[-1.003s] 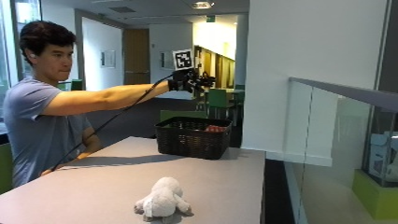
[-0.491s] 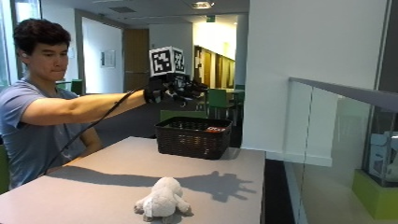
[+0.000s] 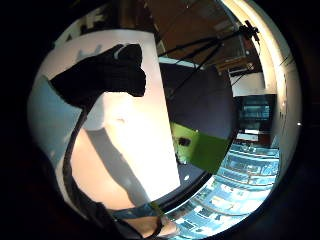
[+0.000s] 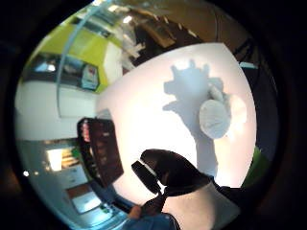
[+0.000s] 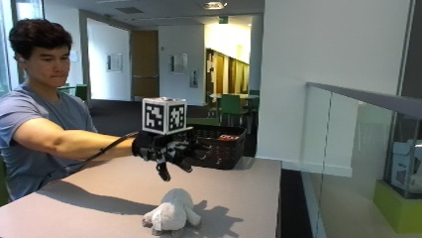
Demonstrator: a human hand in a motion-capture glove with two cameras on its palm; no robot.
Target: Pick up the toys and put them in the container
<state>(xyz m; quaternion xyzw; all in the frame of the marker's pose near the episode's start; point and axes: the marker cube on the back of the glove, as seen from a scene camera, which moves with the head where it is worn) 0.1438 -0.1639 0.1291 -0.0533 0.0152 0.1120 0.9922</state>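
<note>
A white plush toy [image 5: 173, 213] lies on the pale table [image 5: 99, 208] near its front edge. My gloved right hand [image 5: 165, 154] hovers above and a little behind the toy, fingers spread and pointing down, holding nothing. The black mesh basket [image 5: 219, 147] stands farther back on the table, behind the hand. In the thumb side palm view the toy [image 4: 218, 115] lies on the table beside the hand's shadow, with the basket [image 4: 100, 151] off to one side and my gloved thumb [image 4: 169, 173] close by. The little finger side palm view shows a gloved finger [image 3: 105, 75] over the bare table [image 3: 135, 150].
A red item [image 5: 227, 137] shows inside the basket. A glass railing [image 5: 342, 148] runs along the table's right side, with a drop beyond it. The person's bare arm [image 5: 73, 144] reaches across the left part of the table.
The gloved hand has come away from above the basket, moving down and toward the front of the table, and now hangs over the plush toy. The toy has not moved.
</note>
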